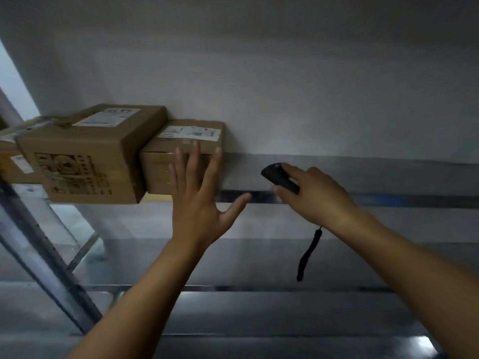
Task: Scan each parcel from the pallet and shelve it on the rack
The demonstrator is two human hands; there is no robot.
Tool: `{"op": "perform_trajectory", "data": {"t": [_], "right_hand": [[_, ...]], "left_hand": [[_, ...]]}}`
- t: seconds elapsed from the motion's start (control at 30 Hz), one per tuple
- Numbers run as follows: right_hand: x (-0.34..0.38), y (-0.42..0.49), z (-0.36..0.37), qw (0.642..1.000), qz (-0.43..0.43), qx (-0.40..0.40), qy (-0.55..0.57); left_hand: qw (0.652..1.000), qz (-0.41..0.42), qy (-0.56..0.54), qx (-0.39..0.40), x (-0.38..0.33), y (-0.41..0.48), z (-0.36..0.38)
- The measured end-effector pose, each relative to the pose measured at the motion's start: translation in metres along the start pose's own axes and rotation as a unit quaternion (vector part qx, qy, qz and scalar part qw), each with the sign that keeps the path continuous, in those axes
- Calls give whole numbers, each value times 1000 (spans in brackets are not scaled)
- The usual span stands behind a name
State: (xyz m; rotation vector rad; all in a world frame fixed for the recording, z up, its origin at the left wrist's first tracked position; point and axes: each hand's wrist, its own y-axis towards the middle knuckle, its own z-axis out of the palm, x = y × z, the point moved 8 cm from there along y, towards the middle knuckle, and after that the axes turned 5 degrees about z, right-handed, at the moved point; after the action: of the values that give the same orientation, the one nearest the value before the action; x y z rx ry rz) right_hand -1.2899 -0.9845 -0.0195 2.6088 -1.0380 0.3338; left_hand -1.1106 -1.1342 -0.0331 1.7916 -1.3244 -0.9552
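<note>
At the far left of the rack [363, 198], on its upper shelf, a larger box [85, 156] stood with its printed face toward you, overhanging the front edge a little. Just to its right, and touching it, sat the smaller parcel [158, 174], label up, close to the wall [311, 99]. Your left hand [199, 198] seemed to lie flat against its front face, fingers straight and spread, gripping nothing. To seat it well, I judge you needed to press squarely and low on that face, so the parcel slid back without twisting or nudging its neighbour. Further right, apart from the left, your right hand [316, 193] gripped the black scanner [278, 177] between thumb and fingers, its strap [308, 255] dangling beneath. Keeping it clear of the shelf edge looked wise.
</note>
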Motion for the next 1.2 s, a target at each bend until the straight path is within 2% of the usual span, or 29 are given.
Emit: {"op": "perform_trajectory", "data": {"t": [0.07,0.27,0.37,0.53,0.7,0.83,1.03,1.13,1.2], "right_hand": [[-42,-36,-19,999,19,-38,-11],[-222,-179,-84,974,198,-72,-80],[-311,-281,-124,951,284,-88,-87],[-432,-487,-188,891,424,-150,-63],[-500,-673,-217,824,526,-209,-31],[-533,-778,-224,767,601,-224,-19],[-589,-884,-216,677,692,-250,-14],[-621,-914,-216,653,719,-238,-28],[-644,-929,-221,636,735,-231,-45]], "left_hand": [[996,54,-67,13,-48,2,13],[954,102,-214,181,-231,-7,88],[918,134,-291,234,-351,-30,116],[831,203,-417,308,-558,-95,134],[729,258,-513,374,-731,-169,126],[648,283,-546,449,-830,-221,130],[572,303,-592,481,-948,-272,143],[533,325,-607,492,-1011,-298,146],[518,330,-616,492,-1053,-305,148]]}}
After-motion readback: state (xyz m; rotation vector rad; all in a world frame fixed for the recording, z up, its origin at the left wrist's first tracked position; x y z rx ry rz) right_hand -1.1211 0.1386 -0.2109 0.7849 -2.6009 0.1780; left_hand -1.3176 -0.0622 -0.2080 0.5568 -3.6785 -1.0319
